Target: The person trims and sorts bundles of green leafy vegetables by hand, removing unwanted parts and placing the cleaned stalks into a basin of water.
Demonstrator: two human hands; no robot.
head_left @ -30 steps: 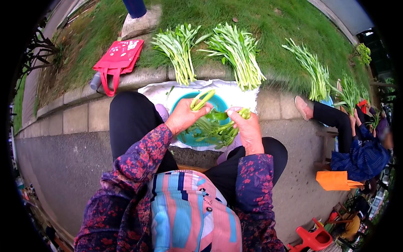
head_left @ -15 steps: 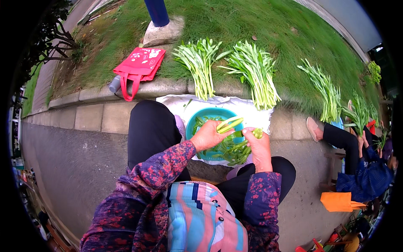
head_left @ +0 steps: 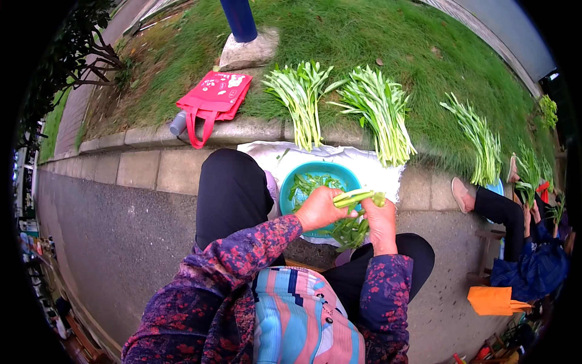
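My left hand [head_left: 320, 210] is closed around several pale green stems [head_left: 353, 198], their cut ends pointing right. Close beside it, my right hand [head_left: 382, 225] grips a leafy green stalk [head_left: 350, 233] whose leaves hang down below the fingers. The stem ends meet between the two hands, and their fingertips are partly hidden there. Both hands are over the near right part of a turquoise basin [head_left: 286, 203], which holds torn green leaves [head_left: 316, 182] and stands on a white cloth [head_left: 381, 181] between my knees.
Beyond the cloth, two bundles of long-stemmed greens [head_left: 300, 106] [head_left: 382, 115] lie across the curb and grass. A red bag [head_left: 215, 97] and a grey bottle [head_left: 178, 123] rest to the left. Rightward, another person [head_left: 530, 267] sits holding greens, near an orange bag [head_left: 492, 300].
My hands have come together, bringing the stems in the left up against the right hand's stalk. The whole view has shifted slightly, so the surroundings appear further right and lower.
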